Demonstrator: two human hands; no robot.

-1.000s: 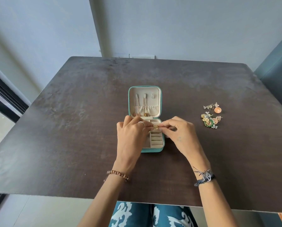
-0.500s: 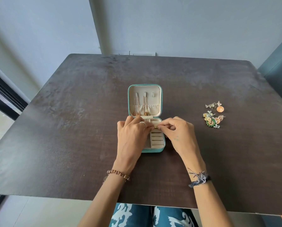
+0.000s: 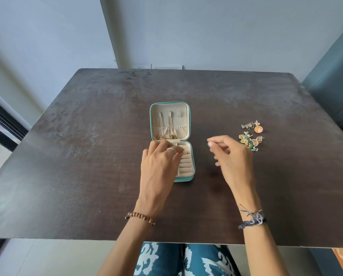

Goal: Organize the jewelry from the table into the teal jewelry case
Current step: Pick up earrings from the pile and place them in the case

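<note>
The teal jewelry case [image 3: 183, 179] lies open and flat on the desk in front of me, its lid [image 3: 169, 121] folded back to the far side. The lining is cream. Two gold necklaces [image 3: 165, 127] hang from tabs in the lid, their pendants just below the gathered pocket. The near half has ring rolls on its right side. To the right, well apart, the loose earrings [image 3: 251, 137] lie clustered: silver triangles, orange discs, a green and yellow piece.

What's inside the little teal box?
In the teal jewelry case, two gold necklaces hang in the open lid, their pendants at the bottom. The base has cream ring rolls. The left hand covers the left compartments, so anything there is hidden.
</note>
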